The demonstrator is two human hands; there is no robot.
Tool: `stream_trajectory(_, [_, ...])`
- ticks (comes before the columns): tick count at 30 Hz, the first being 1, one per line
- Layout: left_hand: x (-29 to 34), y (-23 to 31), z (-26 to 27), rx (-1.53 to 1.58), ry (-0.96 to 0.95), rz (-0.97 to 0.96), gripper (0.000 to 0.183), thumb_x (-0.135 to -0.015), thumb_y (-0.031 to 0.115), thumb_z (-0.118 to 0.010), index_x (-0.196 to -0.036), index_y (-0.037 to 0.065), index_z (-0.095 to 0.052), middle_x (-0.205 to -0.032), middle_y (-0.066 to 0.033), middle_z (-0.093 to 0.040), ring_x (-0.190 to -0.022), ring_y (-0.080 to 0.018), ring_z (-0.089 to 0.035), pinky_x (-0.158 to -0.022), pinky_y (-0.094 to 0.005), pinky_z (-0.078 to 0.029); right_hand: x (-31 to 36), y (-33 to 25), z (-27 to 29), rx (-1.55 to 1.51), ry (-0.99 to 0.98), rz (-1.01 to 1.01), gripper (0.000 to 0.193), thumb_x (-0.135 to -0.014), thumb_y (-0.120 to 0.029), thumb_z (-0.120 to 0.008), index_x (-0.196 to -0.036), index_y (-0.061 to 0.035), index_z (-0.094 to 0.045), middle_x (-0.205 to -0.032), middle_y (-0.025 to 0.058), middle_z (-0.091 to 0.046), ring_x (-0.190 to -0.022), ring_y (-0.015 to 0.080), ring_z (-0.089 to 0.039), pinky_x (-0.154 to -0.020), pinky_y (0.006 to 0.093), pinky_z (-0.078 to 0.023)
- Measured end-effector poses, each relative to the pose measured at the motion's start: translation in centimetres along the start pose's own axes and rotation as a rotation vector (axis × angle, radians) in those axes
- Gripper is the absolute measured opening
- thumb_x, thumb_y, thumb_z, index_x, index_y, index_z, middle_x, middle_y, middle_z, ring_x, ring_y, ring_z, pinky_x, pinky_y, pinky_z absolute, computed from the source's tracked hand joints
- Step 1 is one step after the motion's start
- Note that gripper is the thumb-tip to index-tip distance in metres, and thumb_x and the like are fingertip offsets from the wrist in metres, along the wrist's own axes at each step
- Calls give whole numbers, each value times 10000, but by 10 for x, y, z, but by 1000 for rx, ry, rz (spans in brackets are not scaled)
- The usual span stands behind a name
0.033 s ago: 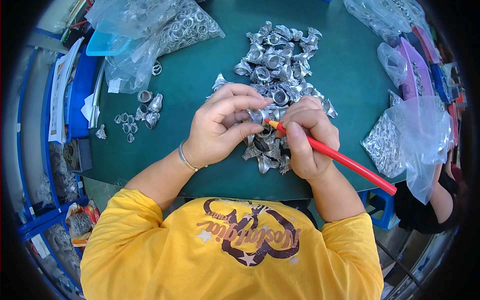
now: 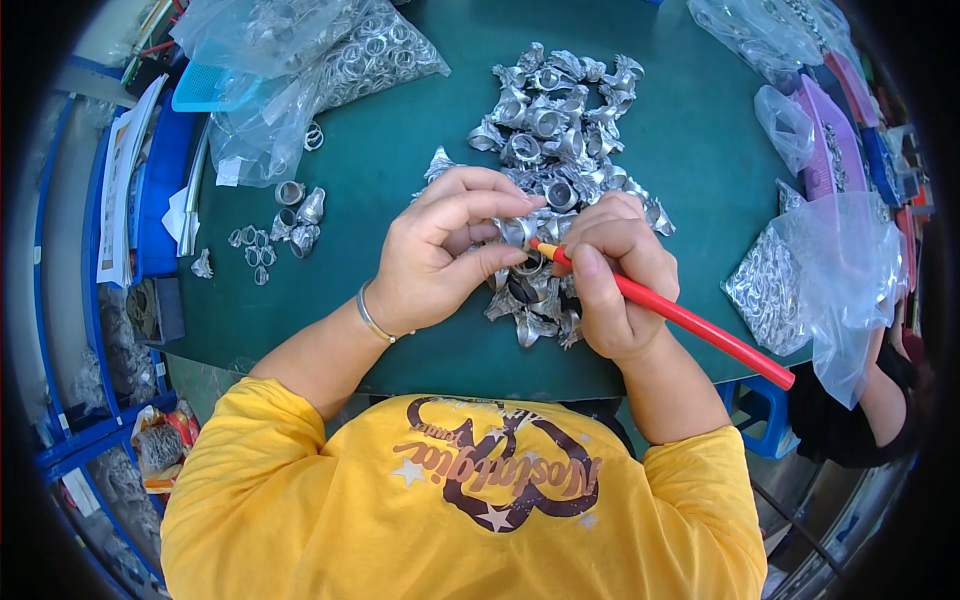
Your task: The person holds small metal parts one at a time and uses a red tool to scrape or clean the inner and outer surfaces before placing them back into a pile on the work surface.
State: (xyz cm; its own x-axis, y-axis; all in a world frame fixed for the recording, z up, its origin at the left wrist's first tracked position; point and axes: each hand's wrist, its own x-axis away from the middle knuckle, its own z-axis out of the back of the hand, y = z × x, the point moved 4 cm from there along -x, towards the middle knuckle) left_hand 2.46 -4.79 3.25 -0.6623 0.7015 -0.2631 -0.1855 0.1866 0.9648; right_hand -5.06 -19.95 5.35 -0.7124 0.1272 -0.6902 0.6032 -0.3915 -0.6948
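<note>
Green table [image 2: 700, 130], bearing a heap of silver rings [image 2: 570, 140]. Right hand [image 2: 625, 280], fingers closed round a red pencil [image 2: 700, 335]. Left hand [image 2: 435, 260], thumb and fingertips pinching a single ring [image 2: 514, 231] over the heap's near part, beside the pencil tip.

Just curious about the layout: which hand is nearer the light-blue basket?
Left. The left hand, holding a silver ring, is right of the light-blue basket. The right hand, holding a red pencil, is farther right.
</note>
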Motion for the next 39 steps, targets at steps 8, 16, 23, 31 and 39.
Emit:
stream_trajectory(8, [0,-2,3,234,27,-2,310,-825,-75,-619,-1128,-32,-565,-1172,-118,-501,-1081,-248,-581,-839,-289,-542,0,4,8,-103,84,11,56,-779,10,-584,-832,-6,-579,-712,84,-622,-623,210,-568,-657,334,-423])
stream_trajectory(16, [4,-18,3,588,222,248,161,-909,70,-593,-1033,-29,-568,-1063,-112,-589,-944,-190,-630,-773,-312,-585,-7,0,-11,67,-60,9,353,-683,68,-760,-962,-24,-565,-890,142,-640,-775,238,-633,-669,298,-517])
stream_trajectory(23, [3,-2,3,350,116,21,218,-876,-42,-586,-1094,-53,-594,-1135,-117,-560,-1056,-199,-586,-868,-324,-545,2,15,-9,-210,74,-199,282,-802,96,-651,-1004,1,-479,-952,144,-626,-837,171,-629,-718,276,-530])
stream_trajectory(31, [8,5,6,-214,58,-36,122,-806,-42,-677,-901,-38,-600,-1055,-129,-571,-906,-160,-637,-721,-223,-519,6,20,-7,-336,69,-355,216,-831,77,-633,-977,0,-492,-927,119,-622,-814,146,-621,-719,255,-519])
stream_trajectory(39, [7,5,-2,39,138,115,377,-790,-63,-695,-1095,11,-485,-1045,-100,-596,-851,-110,-617,-740,-234,-525,4,16,-8,-64,131,-183,210,-742,79,-711,-845,-26,-561,-775,99,-626,-662,169,-611,-608,267,-500])
